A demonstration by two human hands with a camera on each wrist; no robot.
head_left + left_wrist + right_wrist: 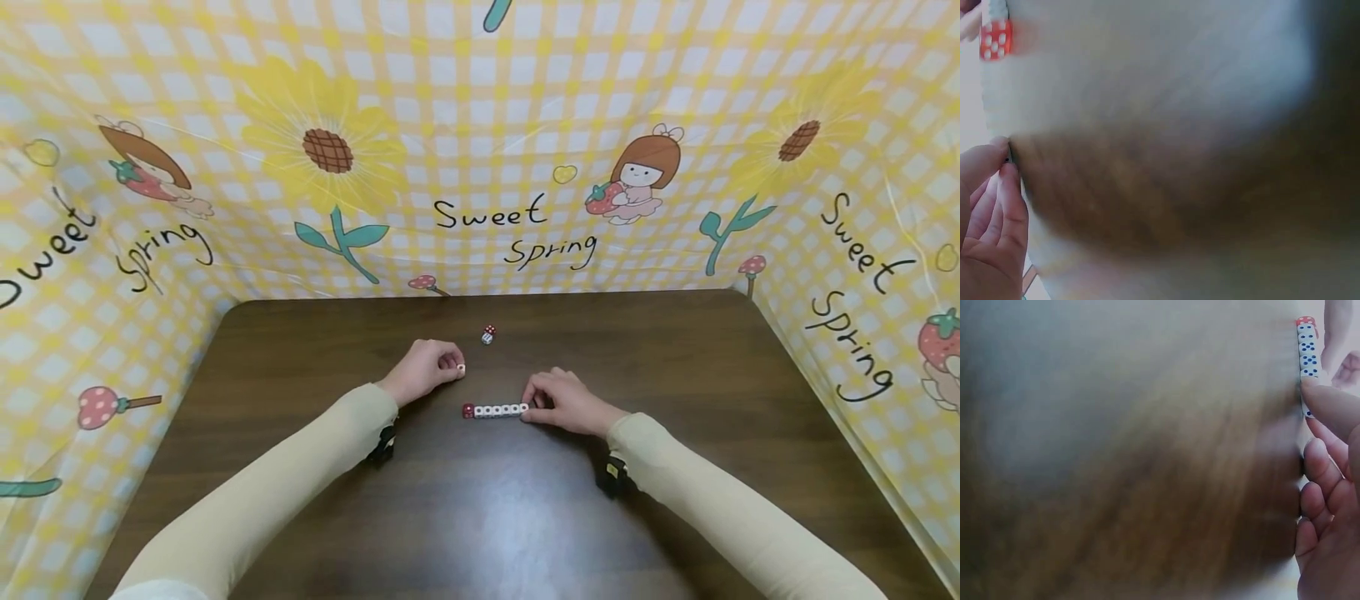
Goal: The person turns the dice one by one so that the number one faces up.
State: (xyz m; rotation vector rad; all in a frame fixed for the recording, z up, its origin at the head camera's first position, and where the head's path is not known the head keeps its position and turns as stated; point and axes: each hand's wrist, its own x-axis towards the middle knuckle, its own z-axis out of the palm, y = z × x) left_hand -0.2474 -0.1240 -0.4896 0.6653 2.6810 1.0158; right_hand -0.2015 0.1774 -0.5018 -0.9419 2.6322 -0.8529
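Note:
A row of several white dice point(497, 411) lies on the brown table, with a red die point(468, 411) at its left end. At the right end, my right hand point(570, 402) pinches the last white die between thumb and index finger. Blue pips show along the white dice point(1308, 347) in the right wrist view. My left hand point(426, 370) pinches a single white die point(461, 369) at its fingertips, behind and left of the row. In the left wrist view the fingers mostly hide that die, and the red die point(995, 40) shows at the upper left.
Farther back on the table point(337, 333), a red die point(490, 329) and a white die point(487, 339) sit close together. A yellow checked cloth point(480, 150) with printed flowers and figures stands around the table's back and sides.

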